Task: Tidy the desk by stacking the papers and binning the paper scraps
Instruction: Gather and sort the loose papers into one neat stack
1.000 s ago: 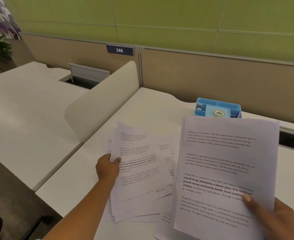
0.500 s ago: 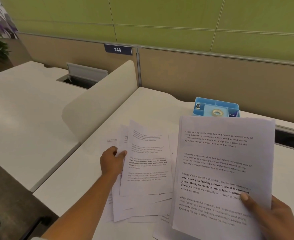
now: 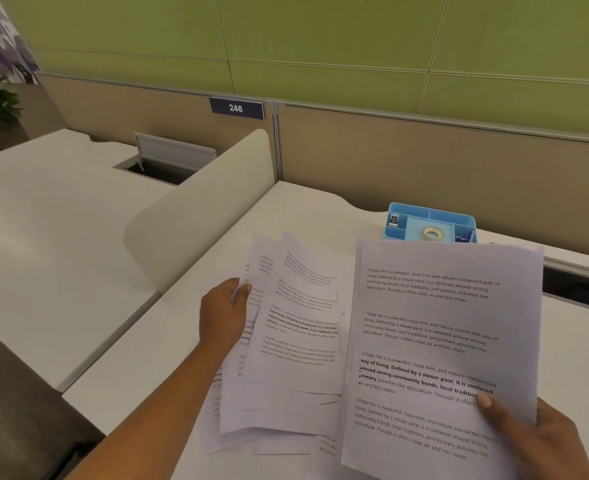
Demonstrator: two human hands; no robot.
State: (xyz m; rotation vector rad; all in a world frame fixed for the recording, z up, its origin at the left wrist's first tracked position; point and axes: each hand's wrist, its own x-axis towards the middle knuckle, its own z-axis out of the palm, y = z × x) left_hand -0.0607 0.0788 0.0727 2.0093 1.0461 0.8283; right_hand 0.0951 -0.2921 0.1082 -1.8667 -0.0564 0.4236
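My right hand (image 3: 542, 441) grips a stack of printed papers (image 3: 438, 341) by its lower right corner and holds it up above the white desk (image 3: 168, 344). My left hand (image 3: 222, 311) pinches the left edge of several loose printed sheets (image 3: 296, 341), lifting them so they curl off the desk. More loose sheets (image 3: 272, 441) lie fanned out flat underneath. The held stack hides part of the desk behind it. No paper scraps or bin show.
A blue desk organiser tray (image 3: 430, 221) with a tape roll (image 3: 432, 233) stands at the back, just beyond the held stack. A rounded cream divider (image 3: 199, 216) separates this desk from the neighbouring desk on the left. Tan partition panels run behind. The desk's front edge is at lower left.
My left hand has slid right and up with the loose sheets, bringing them closer to the stack in my right hand. The stack has barely moved.
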